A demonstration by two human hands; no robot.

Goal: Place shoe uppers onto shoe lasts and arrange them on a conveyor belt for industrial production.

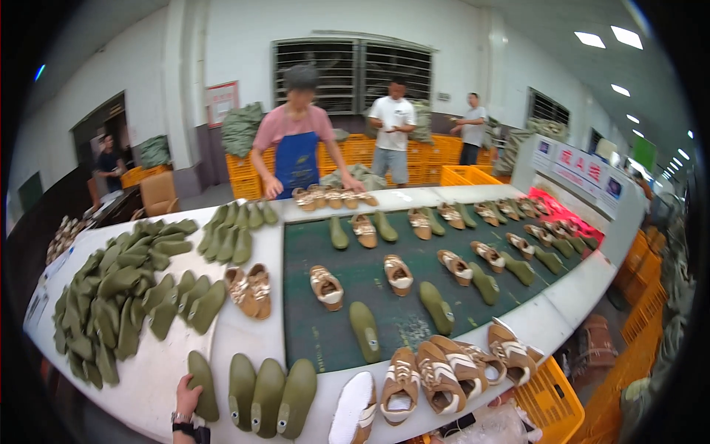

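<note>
My left hand (188, 396), with a dark band on the wrist, closes on the side of a green shoe last (203, 385) at the near left edge of the white table. To its right, three green lasts (266, 399) stand side by side. My right hand is out of view. Farther right along the near edge lie a white insole (353, 407) and several brown sneakers with white stripes (440, 375). A brown pair (249, 291) lies beyond the three lasts.
A big heap of green lasts (111, 296) covers the left of the table. Sneakers and lasts sit in rows on the dark green conveyor belt (310, 244). Across the table stands a co-worker in a blue apron (296, 163). A yellow crate (551, 396) is at the near right.
</note>
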